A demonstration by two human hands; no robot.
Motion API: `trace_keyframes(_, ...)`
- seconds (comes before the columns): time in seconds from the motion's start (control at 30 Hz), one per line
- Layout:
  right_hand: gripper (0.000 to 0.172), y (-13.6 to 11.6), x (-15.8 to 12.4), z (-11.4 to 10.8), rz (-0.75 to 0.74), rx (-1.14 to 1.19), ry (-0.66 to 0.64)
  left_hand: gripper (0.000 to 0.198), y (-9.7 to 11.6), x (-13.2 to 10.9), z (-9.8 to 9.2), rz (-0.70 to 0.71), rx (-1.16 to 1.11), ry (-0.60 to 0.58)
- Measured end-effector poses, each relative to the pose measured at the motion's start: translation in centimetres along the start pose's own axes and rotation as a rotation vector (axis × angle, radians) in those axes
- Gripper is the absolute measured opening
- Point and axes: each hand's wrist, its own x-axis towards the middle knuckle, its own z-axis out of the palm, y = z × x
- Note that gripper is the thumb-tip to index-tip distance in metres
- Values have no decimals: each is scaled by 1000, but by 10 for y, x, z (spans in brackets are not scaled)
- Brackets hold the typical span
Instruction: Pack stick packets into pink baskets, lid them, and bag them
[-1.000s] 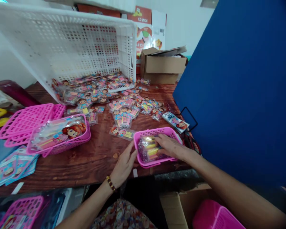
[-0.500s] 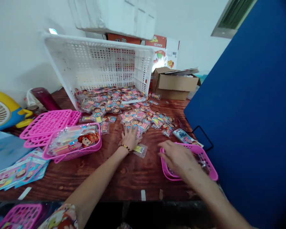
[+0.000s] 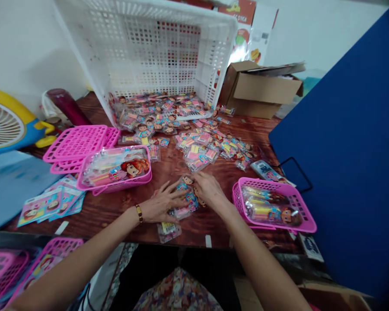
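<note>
My left hand and my right hand meet over a small bunch of cartoon-doll packets near the table's front edge. Both hands have fingers curled around the packets. One more packet lies loose just below my left hand. To the right stands a pink basket with a few larger packets inside. A big pile of the same small packets spreads from a tipped white crate at the back.
Another filled pink basket leans on stacked pink baskets at left, with flat doll cards beside them. A cardboard box sits back right, a blue panel stands along the right, a yellow fan is far left.
My left hand pulled packets from the pile toward the front edge. My right hand left the right pink basket and joined the left hand on the packets. The basket now sits further right.
</note>
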Motion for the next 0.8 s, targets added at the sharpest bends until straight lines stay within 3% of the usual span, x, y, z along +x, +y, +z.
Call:
trace_keyframes(0.1,42,-8,22,16,-251,-14,-65,45,4,-31,4,-218,-43,179)
trace_keyframes(0.17,40,-9,32,24,-285,-52,-102,45,8,-52,14,-317,-15,205)
trace_keyframes(0.27,26,-7,35,24,-192,-79,-129,51,22,-73,34,-413,135,190)
trace_keyframes(0.33,21,-4,31,17,-87,-90,-112,50,35,-76,44,-507,220,243)
trace_keyframes(0.43,19,1,19,3,108,-64,68,48,57,-72,49,-618,281,293)
trace_keyframes(0.53,21,7,6,-7,182,45,217,48,73,-67,48,-687,317,310)
trace_keyframes(0.67,28,7,-2,1,159,157,-44,50,85,-62,49,-712,324,312)
trace_keyframes(0.73,33,5,-2,11,144,51,-142,51,86,-61,51,-701,300,320)
trace_keyframes(0.8,31,4,-2,19,112,-81,-157,47,84,-62,54,-704,272,348)
